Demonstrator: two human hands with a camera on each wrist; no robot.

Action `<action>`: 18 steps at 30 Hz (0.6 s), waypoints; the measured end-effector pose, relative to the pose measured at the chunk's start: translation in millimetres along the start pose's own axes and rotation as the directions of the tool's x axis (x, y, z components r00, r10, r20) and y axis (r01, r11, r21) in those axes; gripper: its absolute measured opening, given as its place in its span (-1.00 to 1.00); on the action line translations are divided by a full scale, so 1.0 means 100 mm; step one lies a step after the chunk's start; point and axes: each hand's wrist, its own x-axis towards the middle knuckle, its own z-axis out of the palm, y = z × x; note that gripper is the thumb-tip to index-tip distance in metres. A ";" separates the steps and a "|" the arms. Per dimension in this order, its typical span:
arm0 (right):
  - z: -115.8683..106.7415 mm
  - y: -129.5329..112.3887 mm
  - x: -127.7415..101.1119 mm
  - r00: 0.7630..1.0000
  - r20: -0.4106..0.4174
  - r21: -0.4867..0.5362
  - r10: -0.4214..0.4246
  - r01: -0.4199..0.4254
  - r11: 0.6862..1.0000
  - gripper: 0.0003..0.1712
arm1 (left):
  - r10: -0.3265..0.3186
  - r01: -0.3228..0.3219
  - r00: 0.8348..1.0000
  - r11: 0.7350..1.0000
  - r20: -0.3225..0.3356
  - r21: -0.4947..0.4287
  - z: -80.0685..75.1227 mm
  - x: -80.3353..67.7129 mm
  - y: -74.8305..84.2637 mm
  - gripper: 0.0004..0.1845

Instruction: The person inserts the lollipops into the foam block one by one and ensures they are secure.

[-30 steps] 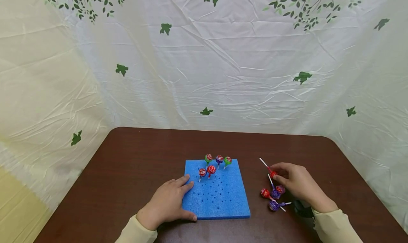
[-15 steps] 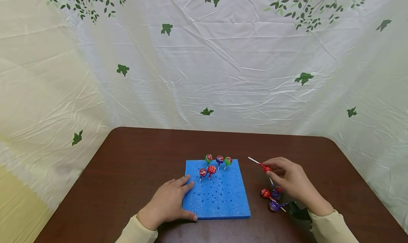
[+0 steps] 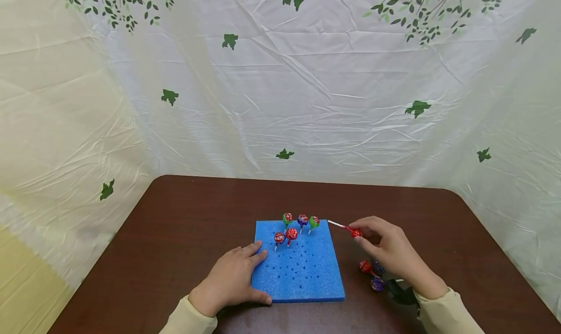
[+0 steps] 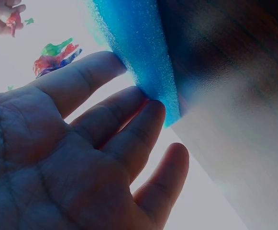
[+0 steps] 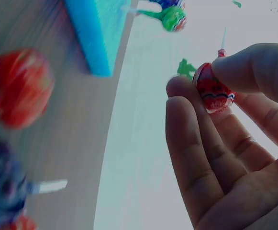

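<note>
A blue foam board [image 3: 302, 275] with rows of small holes lies on the brown table [image 3: 184, 227]. Several wrapped lollipops [image 3: 301, 220] stand upright along its far edge. My left hand [image 3: 234, 270] rests flat on the board's left side, fingers straight against the foam edge [image 4: 143, 72]. My right hand [image 3: 385, 246] pinches a red lollipop [image 3: 355, 233] by its head [image 5: 213, 88], stick pointing left toward the board's far right corner, just above the table.
Three loose lollipops, red and purple [image 3: 371, 273], lie on the table right of the board, partly under my right wrist. A leaf-printed white sheet [image 3: 280, 90] hangs behind and around the table. The table's rounded far corners sit close to the sheet.
My right hand has lifted the red lollipop from beside the loose pile and carried it left and farther away, toward the board's far right corner. The left hand has stayed put.
</note>
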 end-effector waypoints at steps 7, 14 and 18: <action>0.08 -0.17 0.14 1.000 0.003 0.038 0.018 -0.018 0.999 -0.58 | 0.000 0.001 1.000 1.000 0.011 -0.005 0.01 0.01 -0.01 0.07; 0.15 -0.29 0.30 0.998 0.013 0.103 -0.053 0.052 0.993 -0.57 | -0.013 0.013 1.000 1.000 0.016 -0.009 0.02 0.02 -0.01 0.08; 0.20 -0.36 0.34 0.999 0.020 0.123 -0.029 0.026 0.992 -0.56 | -0.015 0.015 1.000 1.000 0.026 -0.008 0.04 0.02 -0.02 0.08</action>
